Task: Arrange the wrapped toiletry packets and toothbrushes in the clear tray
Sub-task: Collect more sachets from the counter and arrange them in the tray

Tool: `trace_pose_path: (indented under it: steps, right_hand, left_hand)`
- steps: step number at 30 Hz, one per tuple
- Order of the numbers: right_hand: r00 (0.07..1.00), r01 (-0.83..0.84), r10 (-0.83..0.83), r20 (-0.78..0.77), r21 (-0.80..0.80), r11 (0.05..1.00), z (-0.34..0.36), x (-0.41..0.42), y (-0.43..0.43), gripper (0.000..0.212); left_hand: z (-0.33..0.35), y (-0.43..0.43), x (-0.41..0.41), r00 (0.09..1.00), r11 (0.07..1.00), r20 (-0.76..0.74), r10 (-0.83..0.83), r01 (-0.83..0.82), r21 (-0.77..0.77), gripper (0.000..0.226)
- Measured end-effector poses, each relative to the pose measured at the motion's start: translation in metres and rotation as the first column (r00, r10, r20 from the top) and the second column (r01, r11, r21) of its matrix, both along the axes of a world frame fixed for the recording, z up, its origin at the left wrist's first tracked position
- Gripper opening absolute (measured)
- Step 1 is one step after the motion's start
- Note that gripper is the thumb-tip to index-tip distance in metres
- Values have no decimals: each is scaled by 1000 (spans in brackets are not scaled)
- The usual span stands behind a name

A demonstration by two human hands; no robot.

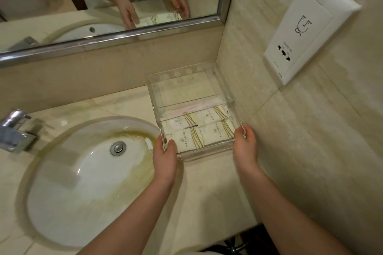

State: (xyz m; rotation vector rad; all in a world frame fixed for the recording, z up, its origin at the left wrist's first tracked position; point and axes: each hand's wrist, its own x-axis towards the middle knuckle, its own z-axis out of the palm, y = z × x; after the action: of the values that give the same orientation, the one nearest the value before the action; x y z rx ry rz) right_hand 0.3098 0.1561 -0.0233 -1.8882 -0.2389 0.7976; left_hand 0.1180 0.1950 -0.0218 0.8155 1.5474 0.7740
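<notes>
Clear tray (154,97) gripped at its two near corners, on the marble counter (207,192) beside the sink (87,172).

Left hand (164,158) pinches the near-left corner, thumb inside the wall and fingers outside; right hand (245,143) clamps the near-right corner likewise. Between the thumbs lie wrapped toiletry packets (202,130), cream with gold stripes. Just beyond them, away from the fingertips, a pink-wrapped toothbrush (199,106) lies crosswise.

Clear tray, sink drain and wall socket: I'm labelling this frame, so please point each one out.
clear tray (204,154): head view, on its near front wall between the hands.
sink drain (118,148): head view, on the metal stopper's centre.
wall socket (283,53): head view, on the middle pin hole.
</notes>
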Motion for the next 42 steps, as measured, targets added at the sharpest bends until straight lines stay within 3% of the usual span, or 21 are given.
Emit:
trace_pose_path:
  steps: [6, 11, 21, 28, 33, 42]
  right_hand:
    - [1000, -16, 16, 26, 16, 1000, 2, 6, 20, 48]
    - [998, -57, 58, 37, -12, 998, -3, 4, 27, 60]
    - [973, -197, 199, 113, -28, 980, -8, 3, 24, 82]
    - [952, -305, 305, 0, -3, 952, -16, 1, 20, 97]
    - [964, -262, 263, 47, -15, 965, -22, 1, 31, 90]
    - [957, -262, 263, 121, -23, 965, -24, 3, 56, 95]
  left_hand:
    - [3, 11, 3, 996, 993, -44, -75, 78, 83, 51]
    - [0, 12, -2, 975, 973, -126, -180, 196, 122, 70]
    - [-15, 19, -5, 932, 941, -286, -223, 283, 187, 68]
    - [-25, 26, 0, 910, 953, -398, -119, 217, 213, 99]
    - [-28, 35, -2, 903, 959, -412, -119, 212, 187, 100]
    - [-33, 62, 0, 918, 964, -370, -141, 213, 162, 107]
